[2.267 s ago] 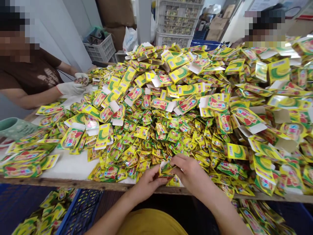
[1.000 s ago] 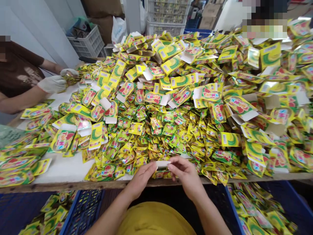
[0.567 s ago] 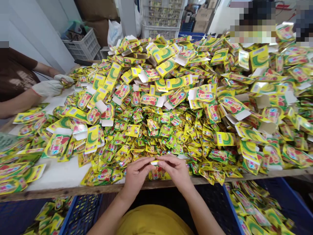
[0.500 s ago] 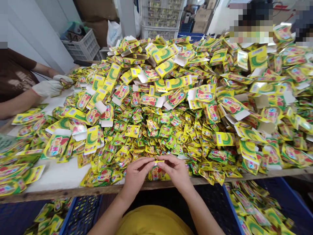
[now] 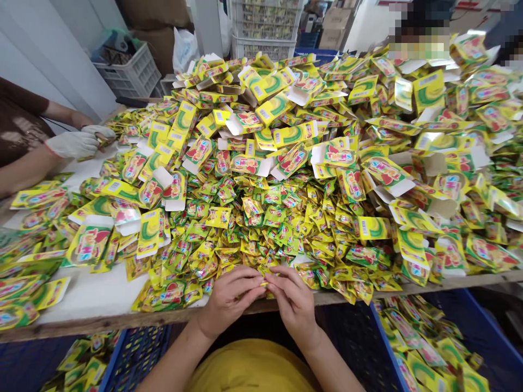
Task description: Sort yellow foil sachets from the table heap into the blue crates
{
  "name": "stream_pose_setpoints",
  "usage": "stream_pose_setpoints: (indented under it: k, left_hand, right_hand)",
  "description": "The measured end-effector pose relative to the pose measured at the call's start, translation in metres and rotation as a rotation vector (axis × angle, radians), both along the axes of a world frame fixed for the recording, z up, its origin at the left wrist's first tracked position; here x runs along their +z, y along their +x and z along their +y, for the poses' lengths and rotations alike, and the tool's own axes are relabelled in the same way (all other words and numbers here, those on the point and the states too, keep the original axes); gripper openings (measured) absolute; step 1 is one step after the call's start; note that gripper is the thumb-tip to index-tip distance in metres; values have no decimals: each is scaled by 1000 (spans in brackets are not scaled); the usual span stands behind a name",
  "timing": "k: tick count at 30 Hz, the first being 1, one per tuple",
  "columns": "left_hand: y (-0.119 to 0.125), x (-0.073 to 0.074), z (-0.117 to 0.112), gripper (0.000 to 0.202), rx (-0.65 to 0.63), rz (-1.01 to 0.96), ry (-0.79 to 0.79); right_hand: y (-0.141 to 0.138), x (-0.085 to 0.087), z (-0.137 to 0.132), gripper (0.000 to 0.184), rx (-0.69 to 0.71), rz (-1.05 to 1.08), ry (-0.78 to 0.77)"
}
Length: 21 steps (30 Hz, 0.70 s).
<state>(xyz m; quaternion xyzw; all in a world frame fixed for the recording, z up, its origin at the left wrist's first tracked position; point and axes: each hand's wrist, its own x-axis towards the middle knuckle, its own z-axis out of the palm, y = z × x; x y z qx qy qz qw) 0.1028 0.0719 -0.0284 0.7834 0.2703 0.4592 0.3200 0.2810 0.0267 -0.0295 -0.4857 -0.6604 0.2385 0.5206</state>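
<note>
At the table's front edge, my left hand (image 5: 235, 296) and my right hand (image 5: 294, 299) meet with fingertips pinched on a small yellow carton (image 5: 265, 282). Fingers cover most of it; only a thin yellow strip shows between them. Just beyond my hands lies a heap of small yellow-green sachets (image 5: 278, 218). Behind and around the sachets, printed yellow cartons (image 5: 335, 152) are piled up, many with white end flaps standing out.
At the left, a co-worker's gloved hands (image 5: 73, 142) handle small packets. Blue crates (image 5: 469, 326) with filled packs stand below the table edge (image 5: 98, 321) on both sides. White crates (image 5: 265, 24) are stacked behind the heap.
The carton's printed front showed below my fingers before; now just a narrow strip is visible. My fingertips have drawn closer together and sit slightly lower.
</note>
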Motion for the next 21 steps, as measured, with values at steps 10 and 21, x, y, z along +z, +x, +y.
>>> stream_pose_setpoints:
  k: [10,21]
  left_hand:
    - [-2,-12,-18,58,-116,181,-72]
    - [-40,18,-13,24,322,66,-524]
  right_hand:
    - [-11,-7,-22,44,-141,-81,19]
    - [71,3,-19,18,-598,-957,-358]
